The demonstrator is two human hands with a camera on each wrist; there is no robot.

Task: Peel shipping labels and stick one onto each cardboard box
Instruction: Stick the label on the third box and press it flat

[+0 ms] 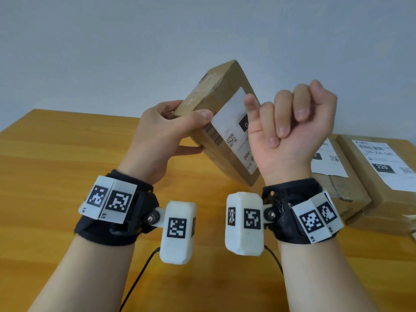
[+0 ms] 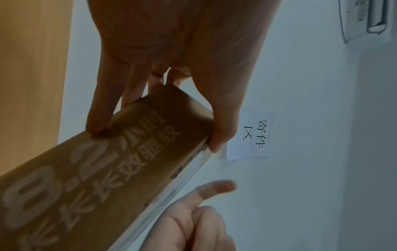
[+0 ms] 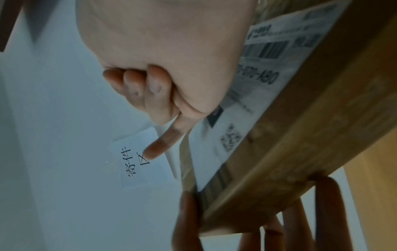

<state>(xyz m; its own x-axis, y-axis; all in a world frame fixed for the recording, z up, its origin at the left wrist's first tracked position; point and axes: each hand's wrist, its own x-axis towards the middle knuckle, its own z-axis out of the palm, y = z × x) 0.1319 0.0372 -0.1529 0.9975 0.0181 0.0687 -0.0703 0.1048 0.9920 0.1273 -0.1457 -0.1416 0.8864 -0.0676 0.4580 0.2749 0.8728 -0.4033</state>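
My left hand (image 1: 171, 131) grips a brown cardboard box (image 1: 216, 91) by its near end and holds it tilted up above the table. My thumb lies on the labelled face and my fingers are under the box. A white shipping label (image 1: 231, 122) with barcode and QR code is stuck on the face turned to me. My right hand (image 1: 292, 131) is raised beside the box, curled into a fist and holding nothing. One stretched-out finger (image 1: 249, 102) reaches the label; I cannot tell whether it touches. The right wrist view shows the label (image 3: 257, 101) and box (image 3: 311, 118) close up.
Two more cardboard boxes (image 1: 337, 188) (image 1: 387, 199), each with a white label, lie on the wooden table (image 1: 67, 176) at the right. A black cable (image 1: 139, 278) runs under my wrists. A paper sign (image 2: 251, 135) hangs on the pale wall behind.
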